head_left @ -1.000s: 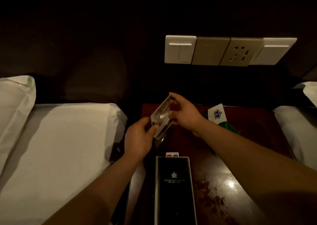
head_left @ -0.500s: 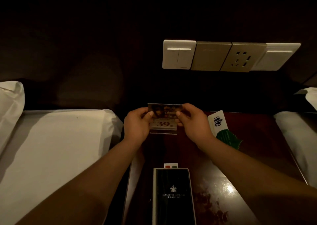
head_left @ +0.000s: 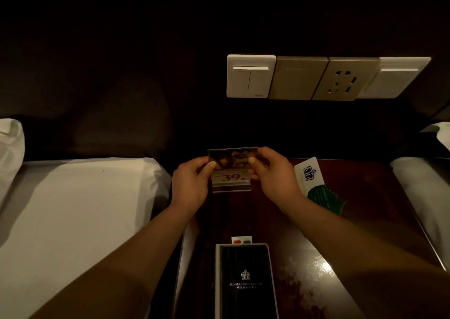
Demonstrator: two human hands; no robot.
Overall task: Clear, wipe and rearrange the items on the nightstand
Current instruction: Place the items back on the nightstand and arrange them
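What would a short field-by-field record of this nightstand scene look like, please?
Held item: acrylic sign stand, upright, price card reading "39" facing the camera
Grip: left hand and right hand pinch its side edges
Contact: cannot tell whether its base touches the nightstand
Near edge: black hotel folder, lying flat
Right side: white and green card, beside the right hand
Wall: wall switches and socket above the nightstand
Left: bed with white linen
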